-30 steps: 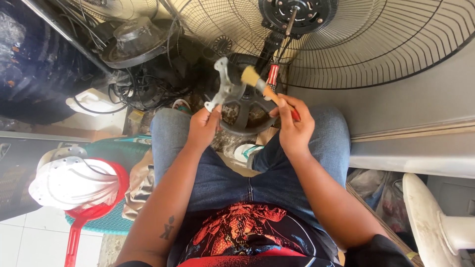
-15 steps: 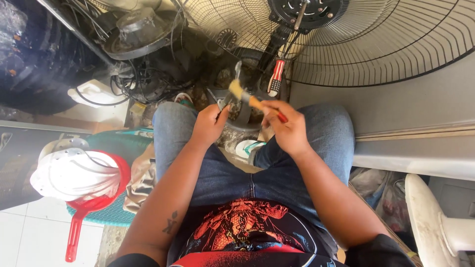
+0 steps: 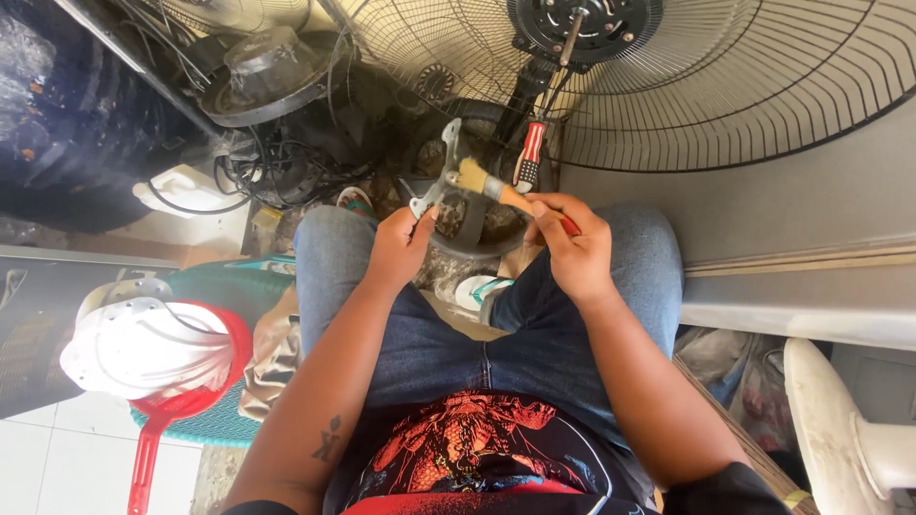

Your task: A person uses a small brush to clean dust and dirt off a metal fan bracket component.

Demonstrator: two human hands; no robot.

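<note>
Left hand (image 3: 399, 250) closed, fingers (image 3: 417, 221) clamped on the lower end of a small grey metal bracket (image 3: 441, 174), angular and dull, tilted up and away above the knees. Right hand (image 3: 571, 250) closed too, fingers (image 3: 541, 212) wrapped round the red-and-wood handle of a paintbrush (image 3: 485, 183); pale bristles touching the bracket's upper part, just left of the right fingers.

Directly beyond the fingers, a dark round fan base (image 3: 468, 224) on the floor between the feet, dusty and worn. Just above the brush, a screwdriver (image 3: 528, 157) with a striped red, white and dark handle, hanging upright against the fan's black post. Farther up, a large wire fan guard (image 3: 725, 86), thin radial metal spokes around a black motor hub (image 3: 584, 24).

Below the fingers, blue denim jeans (image 3: 458, 343) over both thighs. To the right of the right hand, a flat grey slab-like ledge (image 3: 792, 238), plain and matte. Up and left of the left fingers, a tangle of black cables (image 3: 286, 167) and another dark round fan part (image 3: 272, 72) on a cluttered, gritty floor.

Far down-left of the left hand, a teal woven plastic basket (image 3: 215, 420) holding a red plastic scoop (image 3: 176, 405); in that, a white ribbed plastic fan part (image 3: 138, 348). Pale tiles at the bottom-left corner.
</note>
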